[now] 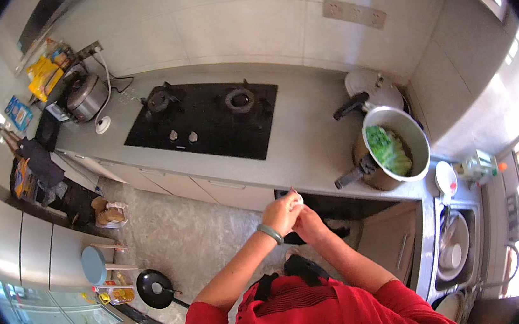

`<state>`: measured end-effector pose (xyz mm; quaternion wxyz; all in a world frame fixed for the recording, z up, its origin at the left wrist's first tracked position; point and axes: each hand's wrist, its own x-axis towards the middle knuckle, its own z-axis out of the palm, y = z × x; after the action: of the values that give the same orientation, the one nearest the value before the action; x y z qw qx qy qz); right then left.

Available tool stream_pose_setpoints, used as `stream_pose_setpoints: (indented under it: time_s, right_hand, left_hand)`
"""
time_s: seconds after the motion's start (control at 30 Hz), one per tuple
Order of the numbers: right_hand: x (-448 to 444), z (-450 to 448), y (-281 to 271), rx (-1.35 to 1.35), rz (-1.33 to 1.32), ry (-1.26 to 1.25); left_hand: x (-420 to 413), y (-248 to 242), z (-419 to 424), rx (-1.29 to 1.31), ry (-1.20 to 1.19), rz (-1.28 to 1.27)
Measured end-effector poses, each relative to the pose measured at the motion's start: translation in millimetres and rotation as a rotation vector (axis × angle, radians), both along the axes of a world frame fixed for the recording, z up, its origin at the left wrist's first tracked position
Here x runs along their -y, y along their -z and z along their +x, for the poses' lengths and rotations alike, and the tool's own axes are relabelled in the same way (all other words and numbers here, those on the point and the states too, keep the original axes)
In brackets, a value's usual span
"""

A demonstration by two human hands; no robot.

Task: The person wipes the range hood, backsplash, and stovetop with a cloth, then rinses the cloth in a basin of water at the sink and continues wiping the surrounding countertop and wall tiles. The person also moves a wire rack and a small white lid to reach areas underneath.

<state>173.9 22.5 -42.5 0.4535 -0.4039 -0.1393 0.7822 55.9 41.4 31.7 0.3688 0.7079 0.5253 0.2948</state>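
Note:
My left hand (281, 214), with a bangle at the wrist, meets my right hand (309, 223) in front of my body, near the counter's front edge. Between the fingers is a small whitish thing (299, 200), mostly hidden, too small to name; which hand grips it is unclear. To the right, a pressure cooker pot (419, 143) stands without its lid on the counter, with green leafy vegetables (388, 152) inside. Behind it lies a round metal lid (376, 88) with a black handle. The black two-burner gas hob (206, 120) lies left of the pot.
A sink (476, 233) at the right holds bowls; a white dish (446, 179) is beside it. A rice cooker (87, 97) stands at the counter's left end. On the floor side at left are a round stool (93, 265), an oil bottle (122, 294) and a black frying pan (155, 296).

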Motion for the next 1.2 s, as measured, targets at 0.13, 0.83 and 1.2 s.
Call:
stream_pose_setpoints:
  time_s: [0.13,0.83,1.2]
  right_hand:
    - [-32,-9,5,-0.277,0.124,-0.05]
    - [-187,-95,-41,-0.423,-0.088,-0.181]
    - [-339,-136,-145,-0.076,0.443,-0.033]
  left_hand:
    - [-14,-21,8,-0.056,0.057,0.179]
    - [-128,-24,-137,0.581,-0.155,0.229]
    - [-183,29,-262,0.666,-0.3,0.073]
